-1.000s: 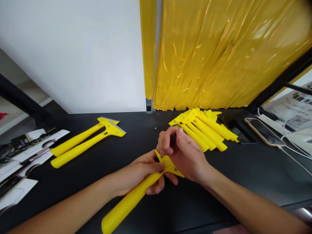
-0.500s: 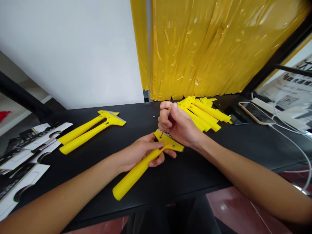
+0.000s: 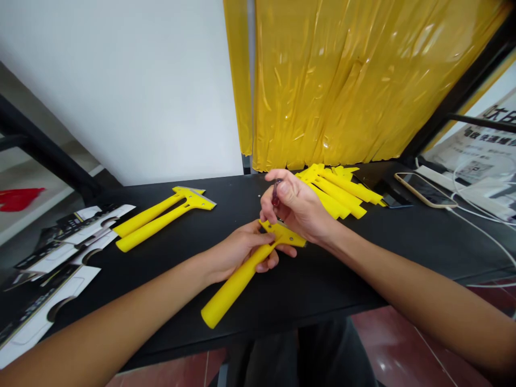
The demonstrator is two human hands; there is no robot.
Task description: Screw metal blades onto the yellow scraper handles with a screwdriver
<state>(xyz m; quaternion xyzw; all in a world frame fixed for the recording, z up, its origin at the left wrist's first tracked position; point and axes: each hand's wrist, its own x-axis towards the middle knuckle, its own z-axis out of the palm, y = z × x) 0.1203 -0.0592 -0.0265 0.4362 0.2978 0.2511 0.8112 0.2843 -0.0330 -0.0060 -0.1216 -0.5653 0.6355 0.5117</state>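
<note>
Holding: our left hand [image 3: 237, 250] has a yellow plastic scraper [image 3: 237, 287], and our right hand [image 3: 296, 207] has a small red-handled screwdriver [image 3: 276, 194].
Left fingers: we curl them together, clamped around the scraper's neck just below its head, with the thumb lying along the top.
Right fingers: we pinch thumb and fingertips together on the screwdriver; they hide most of the tool, so we cannot see its tip.
Scraper: it is off the table, tilted, with the handle end pointing down toward us and the flat head [image 3: 284, 235] just below our right hand.
Pile: a heap of yellow scrapers [image 3: 338, 193] lies overlapping on the black table [image 3: 322, 279], just beyond our right hand.
Pair: two more yellow scrapers [image 3: 161, 220] lie side by side on the table, well to our left.
Packaging: white and black printed cards [image 3: 60, 252] overlap at the table's left edge, beside that pair.
Right side: a smartphone [image 3: 425, 189] lies near white cables [image 3: 484, 247] and a printed sheet [image 3: 475, 145].
Behind: a yellow plastic curtain [image 3: 342, 80] hangs beside a white wall [image 3: 121, 91], both beyond the table's far edge.
</note>
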